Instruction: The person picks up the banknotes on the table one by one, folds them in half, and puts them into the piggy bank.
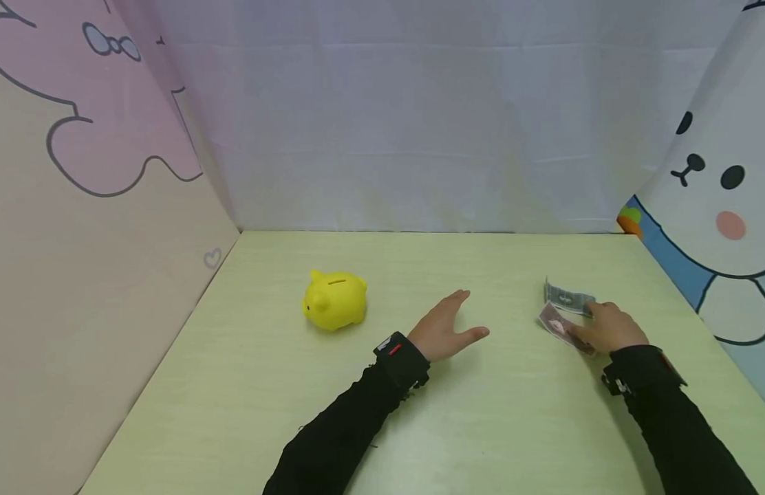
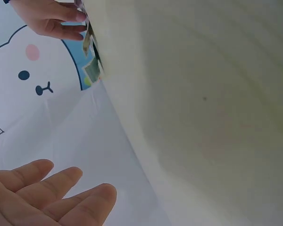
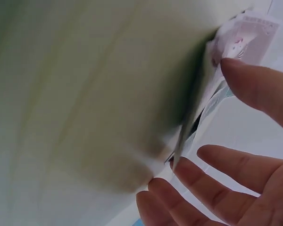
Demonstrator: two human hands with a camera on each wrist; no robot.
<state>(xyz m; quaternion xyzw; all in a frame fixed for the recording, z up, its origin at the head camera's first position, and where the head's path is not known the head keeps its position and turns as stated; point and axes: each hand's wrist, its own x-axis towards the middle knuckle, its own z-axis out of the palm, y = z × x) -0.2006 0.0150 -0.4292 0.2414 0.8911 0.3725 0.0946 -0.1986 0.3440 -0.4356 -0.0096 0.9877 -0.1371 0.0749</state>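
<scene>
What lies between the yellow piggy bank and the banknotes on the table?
In the head view, only the left hand, resting open on the table, lies between the piggy bank and the banknotes.

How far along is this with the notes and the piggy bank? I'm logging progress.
Early on. Nothing looks done: the piggy bank stands alone on the table, and no note shows at its slot. In hand: the right hand is at two notes lying on the table, fingers on them; whether it has a grip yet is unclear. The left hand rests open, empty. Left, judging by this: lifting the notes and getting them to the bank.
</scene>
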